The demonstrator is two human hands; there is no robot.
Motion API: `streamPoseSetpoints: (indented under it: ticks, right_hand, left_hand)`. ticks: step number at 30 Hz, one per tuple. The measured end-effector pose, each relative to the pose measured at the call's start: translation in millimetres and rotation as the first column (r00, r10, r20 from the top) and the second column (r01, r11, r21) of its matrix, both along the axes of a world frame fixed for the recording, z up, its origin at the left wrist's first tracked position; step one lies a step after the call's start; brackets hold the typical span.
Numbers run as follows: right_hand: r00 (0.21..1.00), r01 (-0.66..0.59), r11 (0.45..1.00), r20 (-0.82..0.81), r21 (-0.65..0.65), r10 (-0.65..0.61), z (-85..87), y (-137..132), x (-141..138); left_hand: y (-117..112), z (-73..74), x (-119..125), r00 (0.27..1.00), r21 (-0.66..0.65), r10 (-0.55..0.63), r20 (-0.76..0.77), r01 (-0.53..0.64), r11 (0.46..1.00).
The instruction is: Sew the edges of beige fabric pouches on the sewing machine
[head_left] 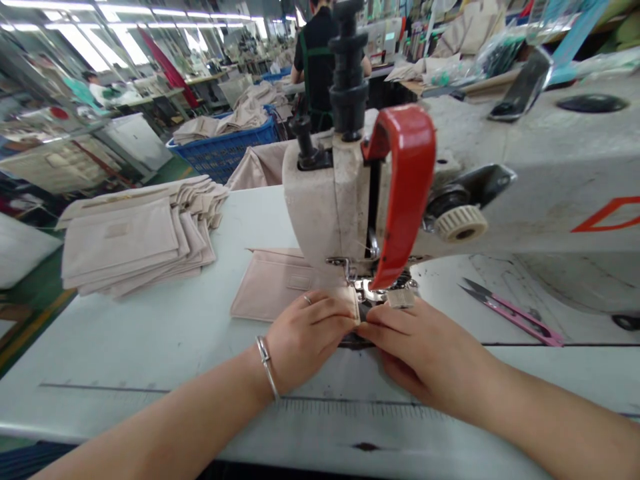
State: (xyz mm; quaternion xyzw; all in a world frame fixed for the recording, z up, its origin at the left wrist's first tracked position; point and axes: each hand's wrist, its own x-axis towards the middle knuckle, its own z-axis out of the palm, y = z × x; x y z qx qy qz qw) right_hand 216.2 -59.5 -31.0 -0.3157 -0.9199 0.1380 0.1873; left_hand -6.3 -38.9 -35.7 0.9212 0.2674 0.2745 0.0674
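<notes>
A flat beige fabric piece with a small stitched label lies on the pale sewing table, its right edge under the presser foot of a sewing machine. My left hand, with a ring and a silver bracelet, presses its closed fingers on the fabric close to the foot. Just right of it, my right hand has its fingers together, the tips at the fabric's edge by the foot. The fingertips of both hands nearly meet. What lies beneath the right fingers is mostly hidden.
A stack of similar beige pieces lies at the table's left. Pink thread snips rest right of the machine. A red lever guard stands over the needle area. Behind are a blue basket of fabric and a person.
</notes>
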Motion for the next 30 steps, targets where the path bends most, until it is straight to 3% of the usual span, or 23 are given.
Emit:
streamPoseSetpoints:
  ticks: [8,17,30]
  right_hand:
    - [0.987,0.025,1.000,-0.157,0.001,-0.024,-2.3,-1.2,7.5]
    - [0.998,0.025,1.000,-0.052,0.017,-0.024,-6.7,-0.9,3.3]
    - [0.976,0.217,0.975,0.012,0.054,-0.218,-18.4,6.7,-2.3]
  left_hand:
    - [1.7,3.3,1.4,0.999,-0.001,-0.036,-0.035,0.035,0.999]
    - [3.9,1.8,-5.4,0.999,-0.053,-0.021,-0.045,0.019,0.998]
    - [41.3,-5.4,-5.3,0.995,-0.026,0.029,-0.093,-0.032,0.999]
